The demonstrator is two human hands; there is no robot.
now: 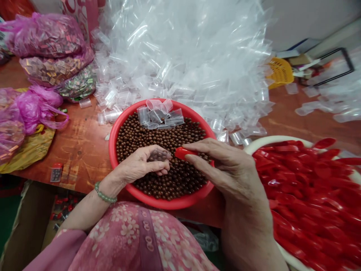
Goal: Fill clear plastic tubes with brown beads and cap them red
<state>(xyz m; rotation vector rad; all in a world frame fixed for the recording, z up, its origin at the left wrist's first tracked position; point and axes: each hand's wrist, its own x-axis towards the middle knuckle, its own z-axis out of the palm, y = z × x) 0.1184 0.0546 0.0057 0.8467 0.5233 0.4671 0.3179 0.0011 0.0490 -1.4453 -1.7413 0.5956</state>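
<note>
Over a red basin (113, 148) of small round brown balls (169, 184), my left hand (143, 162) is closed round a clear plastic tube (158, 155) with brown balls inside. My right hand (225, 165) pinches a red plastic cap (184, 153) between thumb and fingers. The cap is close to the tube's end, with a small gap between them. Several clear tubes without balls (160, 114) lie on the balls at the basin's far side.
A heap of clear tubes (180, 56) covers the table behind the basin. At right stands a cream tub (254, 145) of red caps (310, 195). Filled pink bags (53, 37) are at left. A capped tube (56, 172) lies near the edge, above a cardboard box (25, 226).
</note>
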